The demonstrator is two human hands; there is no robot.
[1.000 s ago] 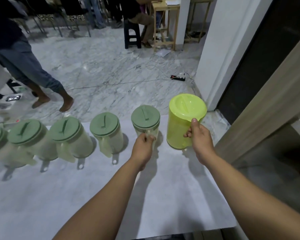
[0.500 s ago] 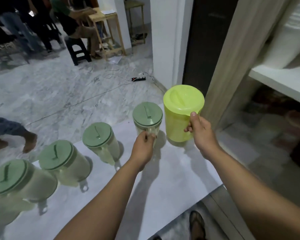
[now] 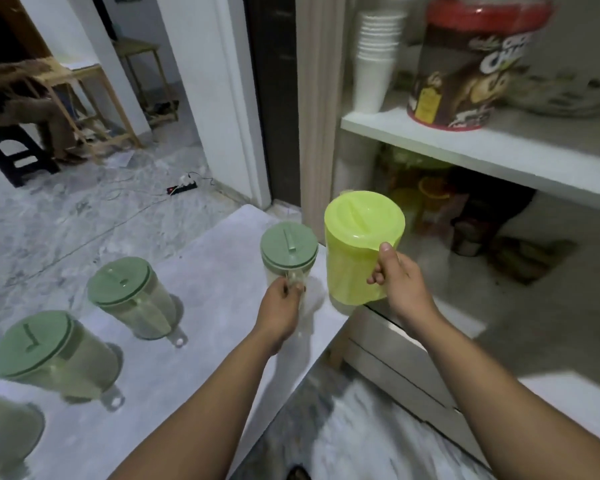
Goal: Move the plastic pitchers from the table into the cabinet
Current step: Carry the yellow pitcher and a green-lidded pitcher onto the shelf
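The yellow-green pitcher (image 3: 359,249) was gripped by its handle in the right hand (image 3: 400,284) (lifted, beside the cabinet shelf (image 3: 465,147)). At nine o'clock, a green-lidded pitcher (image 3: 288,256) on the bench (image 3: 201,271) was handle-held by the left hand (image 3: 279,311). The tub (image 3: 471,60) lettering was blurred.

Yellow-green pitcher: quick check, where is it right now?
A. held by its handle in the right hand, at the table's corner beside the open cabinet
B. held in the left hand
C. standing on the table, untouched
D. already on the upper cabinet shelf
A. The right hand grips the handle of the yellow-green pitcher; the left hand holds the clear pitcher with the green lid.
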